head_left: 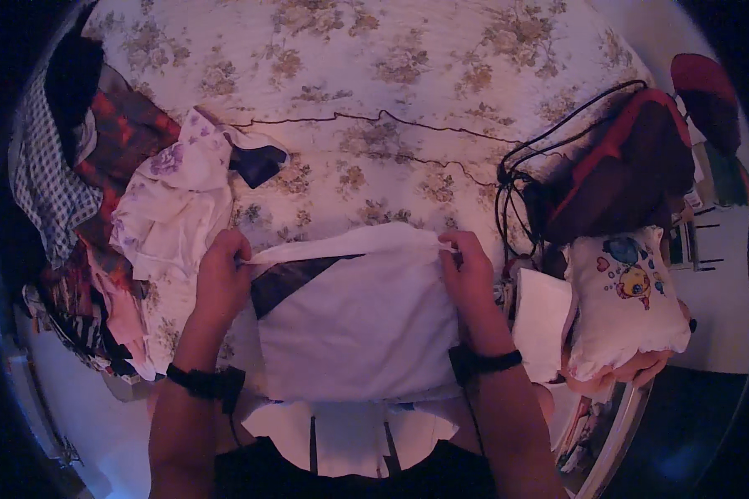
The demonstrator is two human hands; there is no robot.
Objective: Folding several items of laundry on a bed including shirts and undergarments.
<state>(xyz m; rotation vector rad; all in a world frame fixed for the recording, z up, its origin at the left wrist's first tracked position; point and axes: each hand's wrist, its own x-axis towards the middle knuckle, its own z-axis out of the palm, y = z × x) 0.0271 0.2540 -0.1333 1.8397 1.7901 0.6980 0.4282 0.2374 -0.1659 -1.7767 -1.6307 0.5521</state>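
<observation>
Head view: a white cloth [362, 333] is stretched between two bare hands at the near edge of a floral bedspread [333, 75]. The left hand [223, 264] pinches its upper left corner and the right hand [469, 270] its upper right, with a dark patch [295, 283] showing under the folded top edge. Heaped clothes [175, 200] lie to the left; a white cushion [628, 303] with a cartoon print and looped black cords [508, 179] are on the right.
</observation>
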